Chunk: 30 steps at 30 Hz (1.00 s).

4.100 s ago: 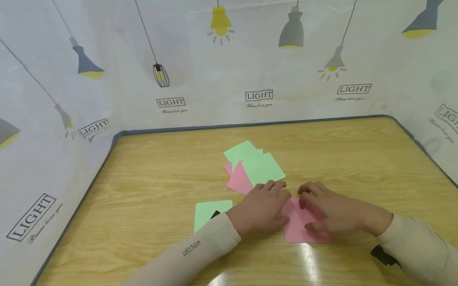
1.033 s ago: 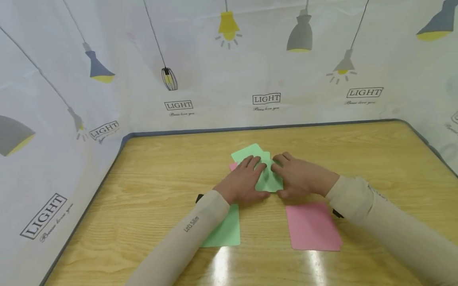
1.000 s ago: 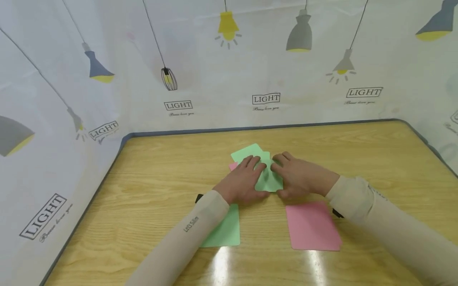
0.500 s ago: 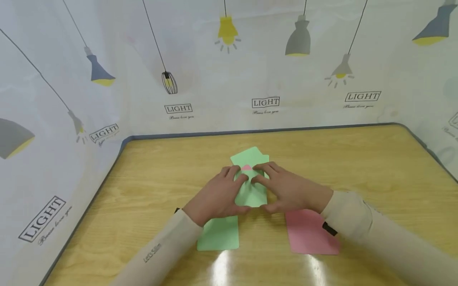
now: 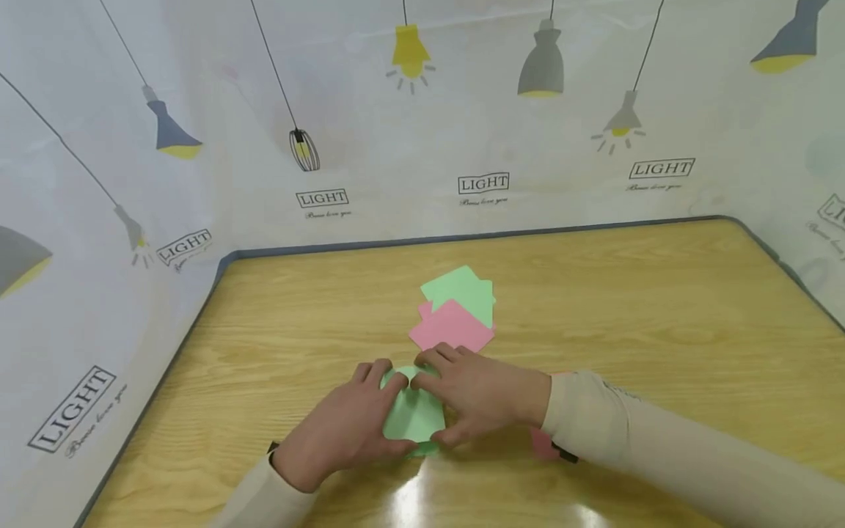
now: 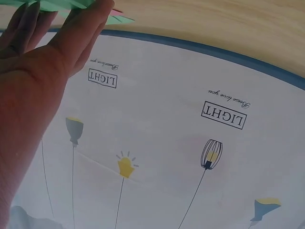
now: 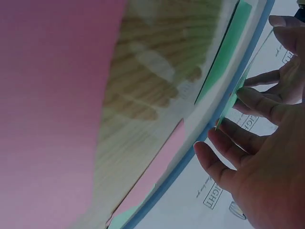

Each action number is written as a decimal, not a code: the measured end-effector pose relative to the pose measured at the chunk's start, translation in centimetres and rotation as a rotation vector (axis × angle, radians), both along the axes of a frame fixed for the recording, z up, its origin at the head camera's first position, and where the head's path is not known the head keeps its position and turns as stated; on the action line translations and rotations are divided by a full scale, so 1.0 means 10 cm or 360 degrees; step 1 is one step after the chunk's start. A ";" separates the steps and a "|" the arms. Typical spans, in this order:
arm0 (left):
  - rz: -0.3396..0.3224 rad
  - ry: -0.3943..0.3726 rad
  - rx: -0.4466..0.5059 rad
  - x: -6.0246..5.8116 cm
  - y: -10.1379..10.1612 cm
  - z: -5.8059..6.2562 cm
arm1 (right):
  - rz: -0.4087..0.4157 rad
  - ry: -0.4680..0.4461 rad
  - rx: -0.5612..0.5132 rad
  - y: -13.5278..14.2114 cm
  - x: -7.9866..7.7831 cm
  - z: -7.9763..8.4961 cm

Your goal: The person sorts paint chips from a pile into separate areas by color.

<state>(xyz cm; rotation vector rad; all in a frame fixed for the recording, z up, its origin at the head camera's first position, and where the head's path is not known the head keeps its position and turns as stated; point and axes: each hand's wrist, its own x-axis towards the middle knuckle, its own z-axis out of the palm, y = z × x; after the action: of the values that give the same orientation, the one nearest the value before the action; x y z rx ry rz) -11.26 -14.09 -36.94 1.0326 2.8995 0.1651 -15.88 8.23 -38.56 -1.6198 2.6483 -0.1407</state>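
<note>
Pinched by its sides between the left hand (image 5: 346, 425) and the right hand (image 5: 485, 392), a green card (image 5: 416, 416) sits above the wood-grain table (image 5: 264, 345), with a pink card (image 5: 543, 444) below the right sleeve (image 5: 587, 411), a loose pink-and-green pile (image 5: 454, 326) beyond the grip, and a lamp-printed white sheet (image 5: 396, 139) walling the table's far edge.

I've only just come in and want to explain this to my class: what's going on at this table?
A person's left hand and right hand hold a green card between them, raised off the wooden table. Another green card lies below it. Beyond is an overlapping pile of pink and green cards; a pink card lies partly hidden by the right sleeve.
</note>
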 end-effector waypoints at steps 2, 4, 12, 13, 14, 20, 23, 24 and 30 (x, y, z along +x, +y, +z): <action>0.0031 -0.0050 0.0000 0.03 -0.03 -0.03 | 0.0012 0.0000 0.0036 -0.04 0.01 -0.03; 0.0062 -0.0092 0.0003 0.05 -0.05 -0.07 | 0.0018 -0.0007 0.0074 -0.08 0.02 -0.05; 0.0126 -0.0142 -0.0027 0.05 -0.05 -0.20 | 0.0047 0.0017 0.0109 -0.13 0.05 -0.14; 0.0129 -0.0133 -0.0032 0.04 -0.06 -0.20 | 0.0051 0.0022 0.0111 -0.14 0.05 -0.14; 0.0132 -0.0123 -0.0037 0.04 -0.06 -0.20 | 0.0053 0.0024 0.0113 -0.14 0.05 -0.14; 0.0130 -0.0095 -0.0089 0.01 -0.07 -0.19 | 0.0048 0.0016 0.0127 -0.15 0.05 -0.14; 0.0128 -0.0090 -0.0088 0.01 -0.09 -0.19 | 0.0048 0.0017 0.0125 -0.16 0.05 -0.14; 0.0128 -0.0090 -0.0082 0.01 -0.09 -0.19 | 0.0050 0.0020 0.0123 -0.16 0.05 -0.14; 0.0108 -0.0109 -0.0033 0.01 -0.13 -0.22 | 0.0047 0.0016 0.0138 -0.17 0.06 -0.15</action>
<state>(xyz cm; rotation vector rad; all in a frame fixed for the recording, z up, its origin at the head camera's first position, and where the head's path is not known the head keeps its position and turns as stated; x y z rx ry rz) -11.12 -15.39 -39.18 0.9072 2.8702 0.1697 -15.31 6.49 -40.10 -1.6360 2.5975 -0.0169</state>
